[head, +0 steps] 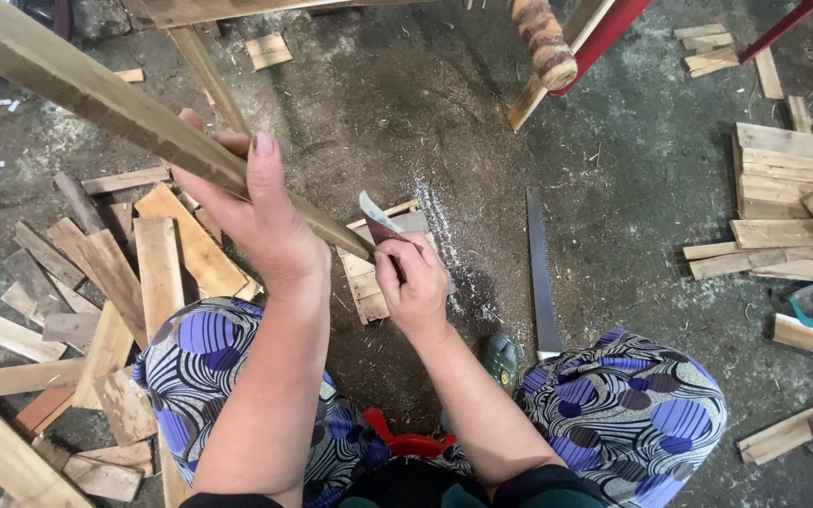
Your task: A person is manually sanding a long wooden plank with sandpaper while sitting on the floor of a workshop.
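Gripping the wooden stick (143, 122), left hand (256, 212); right hand (413, 282) pinches sandpaper (375, 218) at its tip.

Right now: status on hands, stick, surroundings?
Left hand grips wooden stick. Right hand presses sandpaper against its lower end. Wood scraps and saw blade on floor below.

Grey concrete floor (632, 160) with scattered wood offcuts (157, 254), sawdust (435, 212), a saw blade (543, 273).

1. Floor (444, 113): grey concrete, dusty, pale sawdust streak just right of the grip.
2. Offcut boards (143, 263): scattered pile, left of the grip.
3. Stacked planks (783, 207): far right.
4. Red frame (604, 38): above right.
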